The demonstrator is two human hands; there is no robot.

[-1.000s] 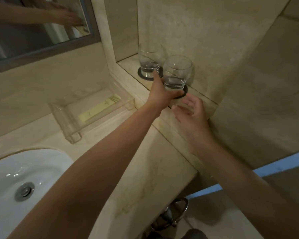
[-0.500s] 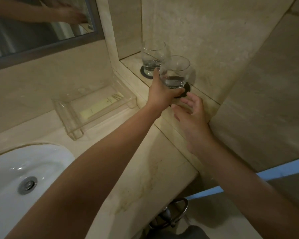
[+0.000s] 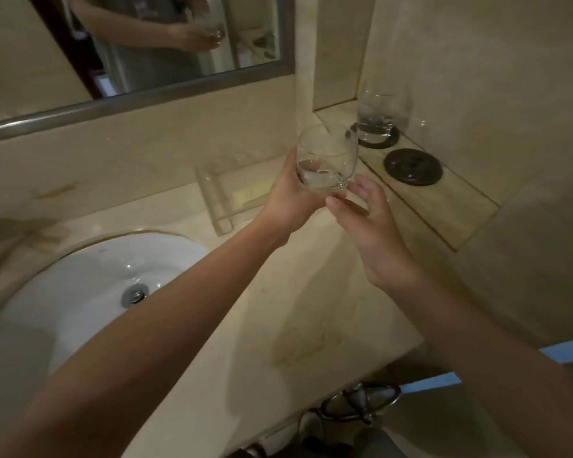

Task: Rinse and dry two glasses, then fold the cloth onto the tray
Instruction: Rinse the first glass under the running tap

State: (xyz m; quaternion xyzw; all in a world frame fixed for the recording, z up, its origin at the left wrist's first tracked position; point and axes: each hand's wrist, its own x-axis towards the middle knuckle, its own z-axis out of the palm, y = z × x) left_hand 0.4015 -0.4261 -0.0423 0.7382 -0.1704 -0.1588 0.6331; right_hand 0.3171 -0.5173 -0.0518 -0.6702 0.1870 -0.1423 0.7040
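A round white sink [image 3: 90,292] sits in the beige stone desk [image 3: 278,309]. Behind it stands a clear plastic tray [image 3: 219,206]. The left hand [image 3: 291,200] grips a clear round glass [image 3: 326,158] above the desk. The right hand [image 3: 374,226] spreads its fingers, touching the glass bottom. Another clear glass [image 3: 379,114] stands on a black coaster on the shelf [image 3: 444,206], beside a bare round black coaster [image 3: 412,166].
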